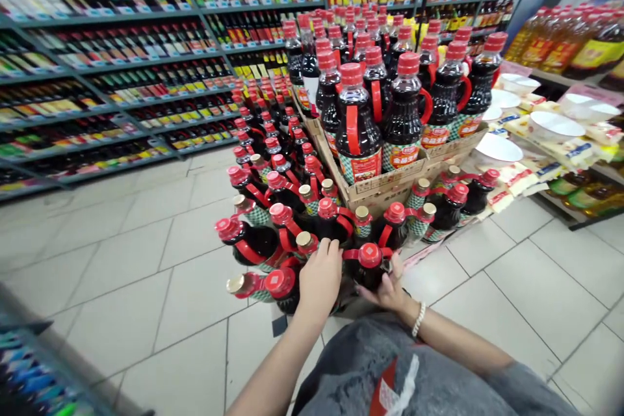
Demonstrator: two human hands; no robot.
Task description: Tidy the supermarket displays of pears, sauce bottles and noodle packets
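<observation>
Dark soy sauce bottles with red caps and red handles stand packed together in front of me. My right hand (390,289) is curved round the right side of a soy sauce bottle (369,256) at the near corner. Just left of that bottle, my left hand (319,279) reaches down with bent fingers; its fingertips and whatever they grip are hidden. Close to its knuckles is a small gold-capped bottle (306,242) with a checked label. Another red-capped bottle (281,283) stands left of my left wrist.
Cardboard trays (390,185) of upright soy sauce bottles rise behind the near rows. White bowls (498,147) on packets stand at the right, near oil bottles (550,39). Shelves (117,16) of bottles line the back. Tiled floor (127,273) surrounds the display.
</observation>
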